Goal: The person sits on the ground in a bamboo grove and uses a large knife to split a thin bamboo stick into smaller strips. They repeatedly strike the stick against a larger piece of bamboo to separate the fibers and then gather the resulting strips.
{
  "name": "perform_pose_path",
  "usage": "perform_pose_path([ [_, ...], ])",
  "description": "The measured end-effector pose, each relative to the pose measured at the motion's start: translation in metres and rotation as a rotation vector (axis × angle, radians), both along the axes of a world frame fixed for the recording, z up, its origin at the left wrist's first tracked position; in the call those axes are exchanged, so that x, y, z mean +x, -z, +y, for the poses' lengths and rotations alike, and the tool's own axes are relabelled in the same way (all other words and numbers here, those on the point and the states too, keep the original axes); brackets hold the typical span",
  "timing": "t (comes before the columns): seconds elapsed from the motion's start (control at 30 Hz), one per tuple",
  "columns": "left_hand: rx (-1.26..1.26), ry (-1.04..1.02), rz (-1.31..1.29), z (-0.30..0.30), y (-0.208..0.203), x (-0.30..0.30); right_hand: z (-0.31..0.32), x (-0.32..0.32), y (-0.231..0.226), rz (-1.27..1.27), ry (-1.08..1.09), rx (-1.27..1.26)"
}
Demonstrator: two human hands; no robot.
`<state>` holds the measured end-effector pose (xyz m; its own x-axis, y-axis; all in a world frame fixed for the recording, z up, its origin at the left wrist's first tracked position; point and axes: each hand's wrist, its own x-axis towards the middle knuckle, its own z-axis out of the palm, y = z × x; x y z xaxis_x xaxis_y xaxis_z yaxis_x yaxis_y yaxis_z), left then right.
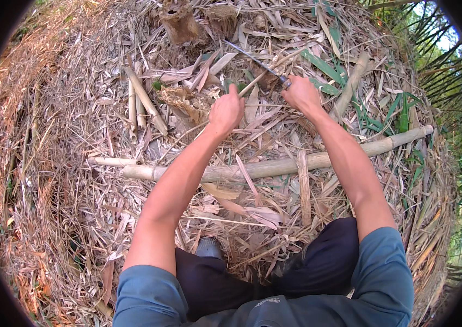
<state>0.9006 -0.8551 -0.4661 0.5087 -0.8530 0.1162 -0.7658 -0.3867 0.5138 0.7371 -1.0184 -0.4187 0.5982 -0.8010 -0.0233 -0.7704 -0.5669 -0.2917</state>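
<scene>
My left hand (227,113) is closed around a thin bamboo stick (261,78), which slants up and to the right from my fingers. In my right hand (300,94) is the handle of a long knife (254,59). Its narrow blade reaches up and to the left, passing over the dry leaves toward the old bamboo stumps. The knife's handle is mostly hidden in my fist. Just left of my left hand stands a rough, broken bamboo stump (187,104).
A thick bamboo pole (274,167) lies across the ground beneath my forearms. Two taller cut stumps, including a hollow stump (181,24), stand at the far side. Short bamboo pieces (148,102) lie at left, another bamboo length (352,84) at right. Green leaves (323,66) lie among dry litter.
</scene>
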Motion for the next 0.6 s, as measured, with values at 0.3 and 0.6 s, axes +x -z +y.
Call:
perform_pose_path([
  [0.3,-0.094,0.061,0.181,-0.005,-0.006,0.011,0.002,-0.010,-0.011,-0.032,0.023,-0.029],
  [0.6,0.060,-0.002,-0.241,0.005,-0.004,0.002,0.020,-0.004,-0.023,-0.116,0.099,0.092],
])
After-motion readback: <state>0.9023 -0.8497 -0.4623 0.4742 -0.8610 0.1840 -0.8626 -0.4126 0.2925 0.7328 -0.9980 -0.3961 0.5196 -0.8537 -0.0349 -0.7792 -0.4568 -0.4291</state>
